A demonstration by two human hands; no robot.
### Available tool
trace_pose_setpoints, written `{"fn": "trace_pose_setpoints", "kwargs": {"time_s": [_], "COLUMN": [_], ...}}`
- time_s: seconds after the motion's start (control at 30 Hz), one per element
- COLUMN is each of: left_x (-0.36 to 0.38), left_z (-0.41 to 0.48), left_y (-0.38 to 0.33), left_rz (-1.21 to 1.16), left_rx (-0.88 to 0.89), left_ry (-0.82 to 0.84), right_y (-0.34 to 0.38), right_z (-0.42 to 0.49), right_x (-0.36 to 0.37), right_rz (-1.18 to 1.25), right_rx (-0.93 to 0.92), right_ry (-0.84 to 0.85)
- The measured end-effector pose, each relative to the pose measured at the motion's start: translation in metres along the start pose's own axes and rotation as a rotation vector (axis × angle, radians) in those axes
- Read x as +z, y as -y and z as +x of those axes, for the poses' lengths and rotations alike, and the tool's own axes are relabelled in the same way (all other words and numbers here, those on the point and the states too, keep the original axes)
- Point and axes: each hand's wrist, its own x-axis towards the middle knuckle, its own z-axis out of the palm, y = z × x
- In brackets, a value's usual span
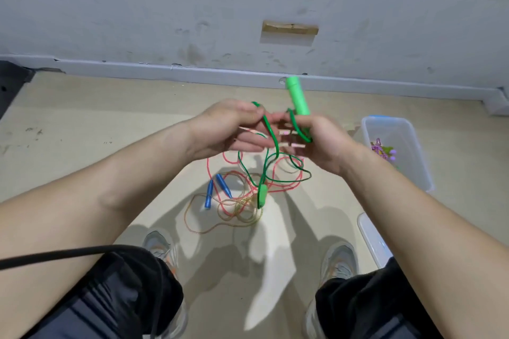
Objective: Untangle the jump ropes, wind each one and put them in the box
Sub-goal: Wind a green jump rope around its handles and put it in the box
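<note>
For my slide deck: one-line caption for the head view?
Right hand grips a green plastic jump-rope handle; left hand pinches its green cord above tangled ropes on the floor.

Both arms held out forward, bare, elbows bent. Left forearm [110, 187] and right forearm [413, 201] angled inward, so hands are brought close together mid-view. Left hand [234, 126]: green rope [271, 132] pinched at thumb and fingertips, lower fingers left loosely extended. Right hand [322, 143]: fingers curled, green handle [297, 98] gripped and pointed up, rope looped over fingers. Fingertips kinda blurred, exact placement can't be made out.
</note>
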Motion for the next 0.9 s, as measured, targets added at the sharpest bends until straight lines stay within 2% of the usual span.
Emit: {"fn": "trace_pose_setpoints", "kwargs": {"time_s": [0.1,0.23,0.3,0.37,0.5,0.57,0.63,0.73,0.9], "left_x": [-0.005,-0.008,-0.009,-0.007,0.004,0.01,0.014,0.019,0.02], "left_z": [0.002,0.006,0.007,0.006,0.002,-0.003,-0.007,-0.008,0.003], "left_y": [-0.009,-0.007,-0.004,0.001,0.017,0.026,0.031,0.034,0.037], "left_rz": [-0.219,-0.283,-0.184,0.023,0.448,0.572,0.568,0.437,0.368], "left_rx": [0.026,0.036,0.007,-0.051,-0.177,-0.135,-0.04,0.028,0.088], "left_ry": [-0.133,-0.295,-0.309,-0.243,0.121,0.277,0.329,0.293,-0.038], "right_y": [-0.007,-0.004,-0.001,0.001,0.009,0.014,0.016,0.016,0.014], "right_z": [-0.007,-0.007,-0.006,-0.006,-0.003,-0.003,-0.002,-0.002,-0.001], "right_x": [0.009,0.011,0.012,0.014,0.015,0.011,0.007,0.002,0.0], "right_rz": [-0.115,-0.125,-0.067,0.047,0.246,0.305,0.352,0.383,0.451], "right_rx": [0.048,-0.06,-0.096,-0.129,-0.184,-0.209,-0.231,-0.246,-0.255], "right_ry": [0.169,0.126,0.116,0.109,-0.015,-0.073,-0.103,-0.142,-0.118]}}
